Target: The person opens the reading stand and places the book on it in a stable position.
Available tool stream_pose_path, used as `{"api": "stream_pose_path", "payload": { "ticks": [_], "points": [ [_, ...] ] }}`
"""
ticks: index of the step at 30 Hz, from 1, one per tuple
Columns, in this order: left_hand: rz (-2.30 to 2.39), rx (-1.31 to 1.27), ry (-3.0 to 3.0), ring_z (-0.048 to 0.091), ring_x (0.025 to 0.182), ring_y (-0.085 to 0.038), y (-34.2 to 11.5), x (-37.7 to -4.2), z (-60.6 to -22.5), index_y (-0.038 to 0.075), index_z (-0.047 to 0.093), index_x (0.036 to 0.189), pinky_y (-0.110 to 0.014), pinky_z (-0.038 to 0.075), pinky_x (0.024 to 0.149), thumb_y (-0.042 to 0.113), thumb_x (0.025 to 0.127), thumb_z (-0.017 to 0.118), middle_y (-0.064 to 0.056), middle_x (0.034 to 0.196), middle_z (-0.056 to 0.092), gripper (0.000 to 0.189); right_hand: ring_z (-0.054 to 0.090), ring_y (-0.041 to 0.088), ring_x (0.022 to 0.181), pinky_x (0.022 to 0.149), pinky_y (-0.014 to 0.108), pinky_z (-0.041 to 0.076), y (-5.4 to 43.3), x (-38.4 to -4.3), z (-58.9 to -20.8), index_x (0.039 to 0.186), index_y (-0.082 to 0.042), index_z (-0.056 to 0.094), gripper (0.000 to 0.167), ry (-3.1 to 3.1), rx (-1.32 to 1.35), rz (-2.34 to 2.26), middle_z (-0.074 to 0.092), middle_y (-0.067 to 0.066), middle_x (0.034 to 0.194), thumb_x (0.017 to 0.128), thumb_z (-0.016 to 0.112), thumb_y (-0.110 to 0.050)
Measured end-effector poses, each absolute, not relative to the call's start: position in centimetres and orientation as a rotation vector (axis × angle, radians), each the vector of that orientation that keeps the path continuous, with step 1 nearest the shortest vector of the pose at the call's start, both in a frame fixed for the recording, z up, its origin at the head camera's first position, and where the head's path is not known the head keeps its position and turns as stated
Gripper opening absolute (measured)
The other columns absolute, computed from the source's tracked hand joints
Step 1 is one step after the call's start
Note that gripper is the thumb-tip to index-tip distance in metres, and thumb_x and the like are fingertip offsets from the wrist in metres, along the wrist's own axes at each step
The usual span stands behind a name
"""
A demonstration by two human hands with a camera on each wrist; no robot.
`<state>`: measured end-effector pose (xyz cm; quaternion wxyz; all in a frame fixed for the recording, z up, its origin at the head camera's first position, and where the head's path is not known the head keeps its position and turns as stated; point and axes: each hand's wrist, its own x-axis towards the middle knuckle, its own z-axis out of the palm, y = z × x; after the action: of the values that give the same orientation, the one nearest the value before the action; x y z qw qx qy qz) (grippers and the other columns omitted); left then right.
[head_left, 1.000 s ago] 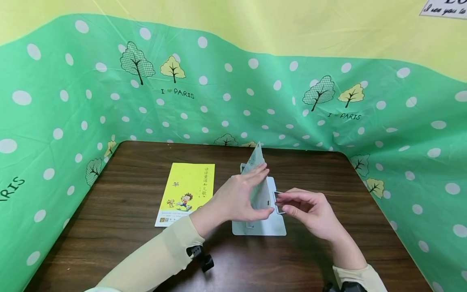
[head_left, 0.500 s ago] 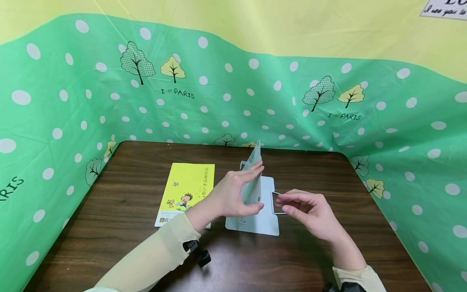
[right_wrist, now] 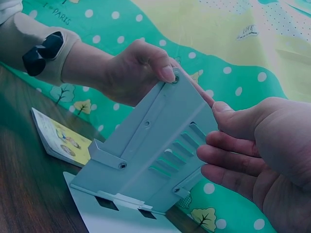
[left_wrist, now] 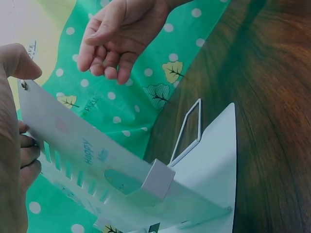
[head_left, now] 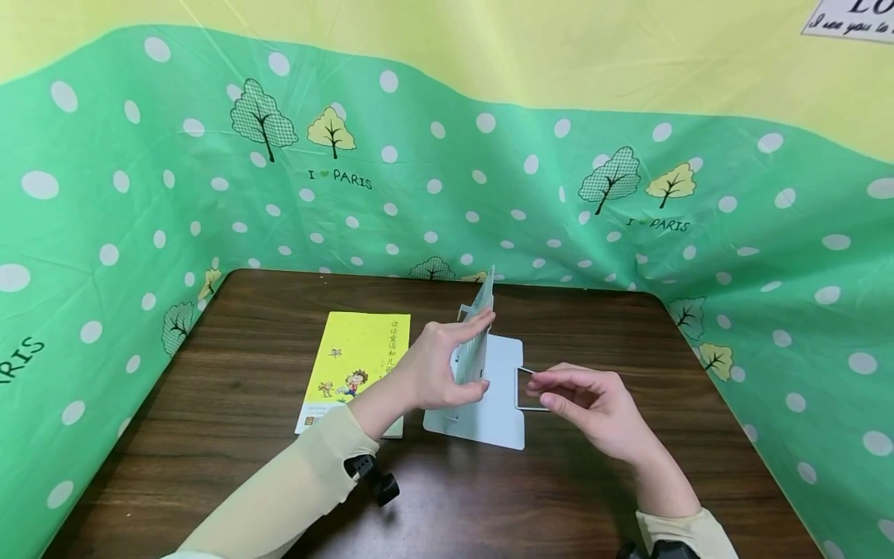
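Note:
A pale blue metal book stand (head_left: 504,380) rests on the table with its perforated back panel (right_wrist: 158,126) raised steeply from the flat base. My left hand (head_left: 436,369) grips that panel by its edge, thumb on one face and fingers on the other. A thin wire bracket (left_wrist: 199,121) sticks out from the base's right side. Beside it is my right hand (head_left: 587,400), loosely curled; in the left wrist view this hand (left_wrist: 124,36) holds nothing and is apart from the wire. Small bent clips (right_wrist: 107,156) project from the panel.
Left of the stand lies a yellow children's book (head_left: 363,349), partly behind the left forearm. The dark wooden table (head_left: 594,326) is bordered at the back and sides by a green and yellow patterned cloth (head_left: 447,155).
My left hand has moved left, sliding the book stand with it. More of the wire bracket shows beside my right hand, which has stayed in place.

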<state>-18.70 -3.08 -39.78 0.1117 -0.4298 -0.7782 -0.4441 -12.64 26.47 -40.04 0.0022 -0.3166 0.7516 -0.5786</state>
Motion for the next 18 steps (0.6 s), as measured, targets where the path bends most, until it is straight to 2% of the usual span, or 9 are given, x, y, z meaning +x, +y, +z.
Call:
{"api": "stream_pose_path", "payload": {
  "ticks": [9, 18],
  "points": [
    [-1.393, -1.291, -2.198, 0.053, 0.14, -0.02, -3.4, -19.8, -40.1, -0.004, 0.052, 0.153, -0.035, 0.05, 0.108, 0.02, 0.074, 0.071, -0.013, 0.155, 0.052, 0.085, 0.074, 0.034, 0.105, 0.083, 0.035, 0.062, 26.5, -12.8, -40.4, 0.121, 0.008, 0.073, 0.031, 2.343, -1.008, -1.822, 0.071, 0.03, 0.114, 0.093, 0.068, 0.02],
    [-1.389, -1.345, -2.126, 0.057, 0.136, -0.022, -3.4, -20.6, -40.3, -0.006, 0.054, 0.15, -0.037, 0.054, 0.103, 0.021, 0.072, 0.065, -0.015, 0.151, 0.057, 0.083, 0.071, 0.046, 0.105, 0.085, 0.038, 0.062, 26.4, -12.8, -40.4, 0.122, 0.008, 0.073, 0.029, 2.335, -0.964, -1.819, 0.071, 0.029, 0.115, 0.094, 0.068, 0.017]
  ]
}}
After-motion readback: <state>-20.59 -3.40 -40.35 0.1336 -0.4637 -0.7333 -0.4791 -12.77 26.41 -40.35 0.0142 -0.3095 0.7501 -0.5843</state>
